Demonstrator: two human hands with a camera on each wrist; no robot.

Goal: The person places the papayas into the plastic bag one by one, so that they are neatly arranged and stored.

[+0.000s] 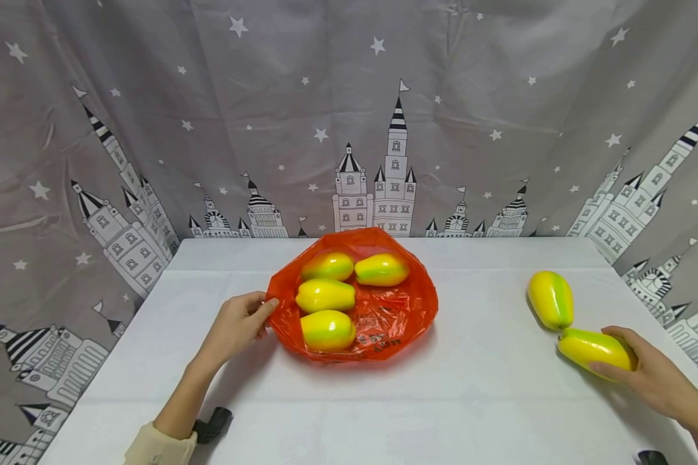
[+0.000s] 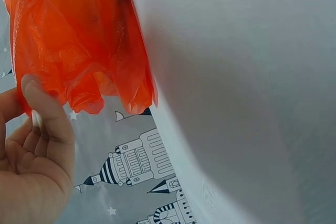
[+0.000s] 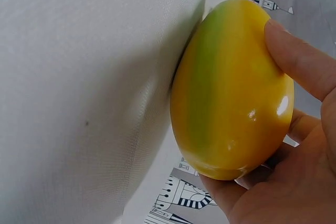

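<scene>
A grey castle-print cloth (image 1: pixel 326 64) hangs behind the white tabletop (image 1: pixel 471 413). Near the tabletop's right edge, the right hand (image 1: pixel 657 371) grips 1 yellow-green fruit (image 1: pixel 596 352), thumb on one side and fingers on the other. Just beyond it lies a second fruit (image 1: pixel 550 300). Near the middle of the far edge, the left hand (image 1: pixel 238 326) pinches the left rim of an open red bag (image 1: pixel 395 310) holding 4 more fruits (image 1: pixel 326 296).

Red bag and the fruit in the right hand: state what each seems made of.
Red bag: thin, glossy plastic, judging by crinkles and translucency.
Held fruit: smooth, glossy, perhaps plastic or coated foam, given sharp highlights; real skin remains possible.
</scene>
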